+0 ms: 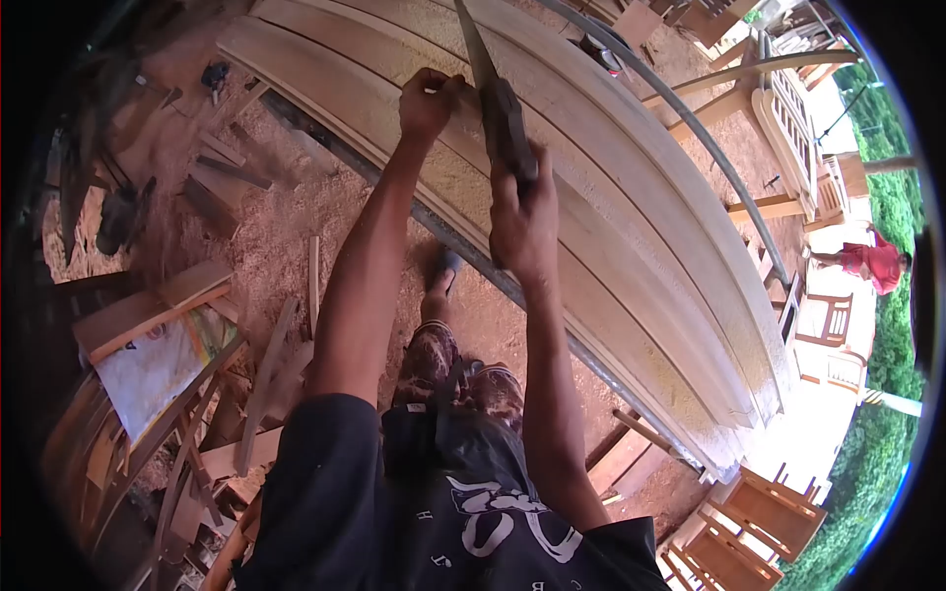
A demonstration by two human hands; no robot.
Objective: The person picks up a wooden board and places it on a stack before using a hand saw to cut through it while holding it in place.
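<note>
My right hand [525, 212] is wrapped around the dark handle of a hand saw [506, 128]. The saw's long, tapering blade points away from me and runs past the top edge of the view. Just left of the blade is my left hand [429, 103], its fingers curled in and the thumb side toward the saw. Whether anything small is pinched in it cannot be made out. Under both hands lie long, pale wooden boards [631, 227], side by side on a bench and dusted with sawdust.
Offcuts [266, 364] and a printed sack [158, 364] lie on the left of the sawdust-covered floor. A curved dark bar [690, 118] crosses beyond the boards. Wooden chair frames [788, 128] stand at the right, near a person in red [877, 261]. More wooden furniture [769, 512] sits lower right.
</note>
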